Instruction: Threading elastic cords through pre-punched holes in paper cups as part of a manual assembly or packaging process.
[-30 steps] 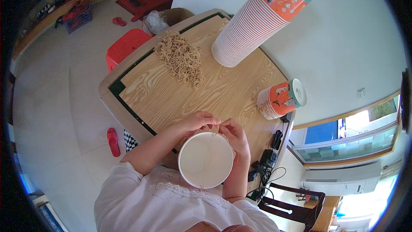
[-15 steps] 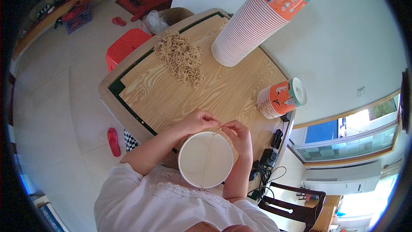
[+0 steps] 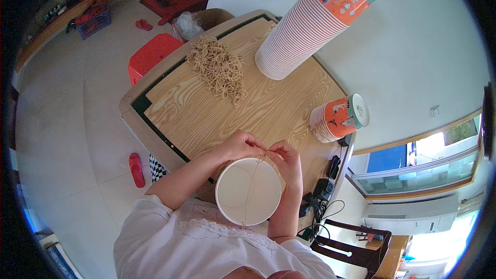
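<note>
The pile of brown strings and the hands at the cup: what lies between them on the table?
In the head view, only bare wooden table between pile and hands.

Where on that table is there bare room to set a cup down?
Bare wood lies between the string pile, the tall cup stack and the hands. The near edge is crowded: both hands and the cup; the short stack fills the right edge.

Left hand (image 3: 238,146) and right hand (image 3: 285,156) pinch a twine (image 3: 251,186) at the far rim of a white paper bucket (image 3: 248,191) on the wooden table (image 3: 279,108).
</note>
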The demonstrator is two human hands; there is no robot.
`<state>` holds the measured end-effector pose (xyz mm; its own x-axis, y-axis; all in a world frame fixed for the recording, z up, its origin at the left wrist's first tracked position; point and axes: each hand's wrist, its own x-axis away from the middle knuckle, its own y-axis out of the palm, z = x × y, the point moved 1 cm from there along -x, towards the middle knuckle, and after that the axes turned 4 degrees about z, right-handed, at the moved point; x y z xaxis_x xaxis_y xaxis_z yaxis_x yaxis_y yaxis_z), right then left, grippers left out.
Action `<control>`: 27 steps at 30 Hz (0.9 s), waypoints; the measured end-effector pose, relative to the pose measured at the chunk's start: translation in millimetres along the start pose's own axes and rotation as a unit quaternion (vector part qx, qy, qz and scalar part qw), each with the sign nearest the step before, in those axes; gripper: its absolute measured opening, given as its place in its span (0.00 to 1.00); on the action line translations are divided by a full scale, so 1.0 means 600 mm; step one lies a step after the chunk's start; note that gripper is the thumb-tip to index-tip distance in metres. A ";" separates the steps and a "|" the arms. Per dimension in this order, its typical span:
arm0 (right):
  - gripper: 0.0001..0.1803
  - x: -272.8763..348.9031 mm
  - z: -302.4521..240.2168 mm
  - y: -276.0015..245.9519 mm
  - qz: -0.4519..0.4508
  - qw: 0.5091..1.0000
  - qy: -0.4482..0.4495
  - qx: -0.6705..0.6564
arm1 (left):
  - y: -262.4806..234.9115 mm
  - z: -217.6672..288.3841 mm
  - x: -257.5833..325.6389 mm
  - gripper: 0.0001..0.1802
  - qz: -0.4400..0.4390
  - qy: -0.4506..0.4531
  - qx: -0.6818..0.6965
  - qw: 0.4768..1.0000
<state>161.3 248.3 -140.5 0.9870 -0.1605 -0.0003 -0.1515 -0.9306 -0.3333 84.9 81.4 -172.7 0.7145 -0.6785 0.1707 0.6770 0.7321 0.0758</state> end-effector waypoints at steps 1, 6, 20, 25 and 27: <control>0.06 -0.002 -0.002 0.001 -0.003 0.999 0.019 -0.029 | -0.002 -0.007 -0.004 0.12 0.000 0.000 0.000 1.000; 0.05 -0.015 0.032 0.001 -0.027 0.993 0.021 -0.117 | -0.005 -0.023 -0.015 0.12 -0.032 0.007 0.058 0.998; 0.05 -0.015 0.016 0.011 -0.043 0.991 0.027 -0.127 | -0.006 -0.045 -0.024 0.12 -0.039 -0.047 0.197 0.979; 0.03 -0.015 0.017 0.010 -0.044 0.992 0.028 -0.116 | -0.006 -0.048 -0.025 0.09 -0.033 -0.040 0.195 0.979; 0.03 -0.012 0.012 0.012 -0.041 0.992 0.030 -0.117 | -0.006 -0.050 -0.024 0.07 -0.022 -0.040 0.251 0.967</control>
<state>153.4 245.2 -149.8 0.9925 -0.0949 0.0768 -0.0869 -0.9910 -0.1018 77.2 86.8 -205.0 0.6580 -0.7172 0.2296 0.5212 0.6538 0.5485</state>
